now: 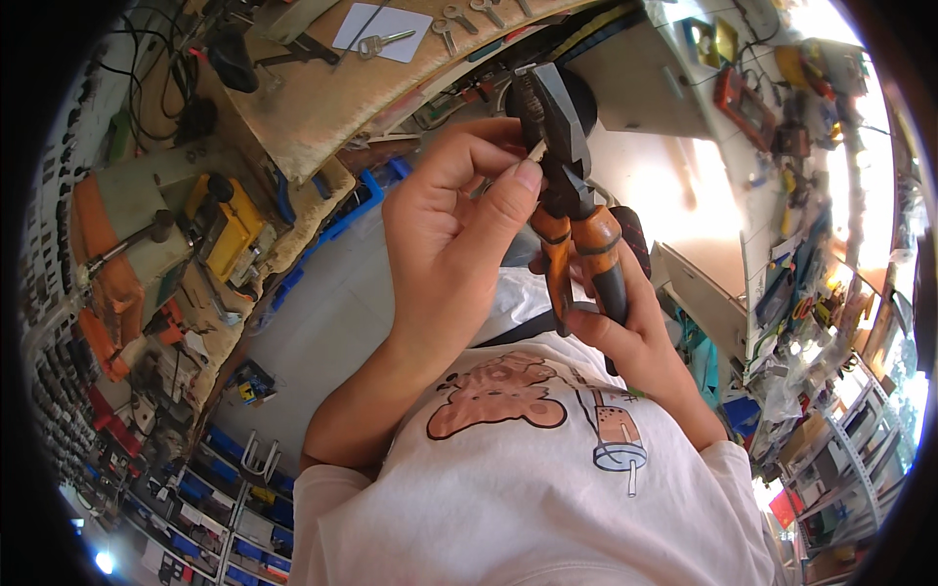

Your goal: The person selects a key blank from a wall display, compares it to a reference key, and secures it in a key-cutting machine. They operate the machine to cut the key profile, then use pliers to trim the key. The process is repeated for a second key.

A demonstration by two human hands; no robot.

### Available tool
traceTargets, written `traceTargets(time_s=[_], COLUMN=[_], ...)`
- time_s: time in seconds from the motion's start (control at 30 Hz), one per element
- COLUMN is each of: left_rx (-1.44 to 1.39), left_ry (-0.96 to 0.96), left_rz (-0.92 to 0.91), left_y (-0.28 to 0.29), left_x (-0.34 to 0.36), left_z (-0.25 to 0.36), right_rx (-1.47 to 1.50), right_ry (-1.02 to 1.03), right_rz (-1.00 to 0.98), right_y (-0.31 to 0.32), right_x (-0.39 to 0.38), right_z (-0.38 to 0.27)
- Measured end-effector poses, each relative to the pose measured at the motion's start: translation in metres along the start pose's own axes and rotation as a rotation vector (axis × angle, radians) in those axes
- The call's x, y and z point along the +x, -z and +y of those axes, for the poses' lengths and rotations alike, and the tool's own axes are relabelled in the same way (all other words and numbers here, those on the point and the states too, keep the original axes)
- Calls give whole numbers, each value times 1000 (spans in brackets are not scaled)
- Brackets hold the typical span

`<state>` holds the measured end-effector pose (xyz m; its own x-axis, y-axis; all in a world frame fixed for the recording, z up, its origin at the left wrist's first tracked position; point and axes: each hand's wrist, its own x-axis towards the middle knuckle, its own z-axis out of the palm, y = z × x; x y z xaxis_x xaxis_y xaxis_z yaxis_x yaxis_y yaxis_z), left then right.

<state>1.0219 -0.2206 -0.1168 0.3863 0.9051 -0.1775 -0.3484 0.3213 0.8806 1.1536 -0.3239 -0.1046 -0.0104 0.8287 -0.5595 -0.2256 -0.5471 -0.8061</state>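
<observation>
My right hand (633, 317) is wrapped round the handles of a pair of pliers (567, 132) with orange and black grips. The dark metal jaws point up and away from me. Beside the jaws, my left hand (451, 220) is closed, thumb and forefinger pinched together on a small, pale, thin piece (537, 151). That piece meets the side of the jaws; its kind is too small to make out. Both hands are raised in front of my white shirt, short of the workbench. Part of my right hand's fingers is hidden behind the handles.
A worn workbench (293, 117) runs along the far left. Several keys lie there, one key (386, 42) on a white card (403, 21). A yellow tray (234, 230) and tools sit at left. Blue bins (191, 518) are lower left; a cluttered shelf (840, 459) stands at right.
</observation>
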Motion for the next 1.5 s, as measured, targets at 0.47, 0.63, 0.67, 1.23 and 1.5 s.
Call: traceTargets(time_s=[0.47, 0.63, 0.67, 1.23, 1.5], left_rx=[22, 75, 97, -567, 142], left_ry=[424, 679, 749, 863, 305], left_rz=[215, 210, 195, -186, -165], left_y=[61, 86, 88, 63, 51], left_x=[-19, -27, -29, -29, -32], left_z=[-68, -90, -89, -24, 1], right_rx=[133, 203, 262, 185, -48], right_ry=[-368, -533, -586, 268, 229], right_rz=[-128, -69, -33, 77, 227], right_y=[-12, -18, -22, -33, -38], right_x=[35, 37, 36, 42, 33], right_z=[56, 82, 87, 14, 8])
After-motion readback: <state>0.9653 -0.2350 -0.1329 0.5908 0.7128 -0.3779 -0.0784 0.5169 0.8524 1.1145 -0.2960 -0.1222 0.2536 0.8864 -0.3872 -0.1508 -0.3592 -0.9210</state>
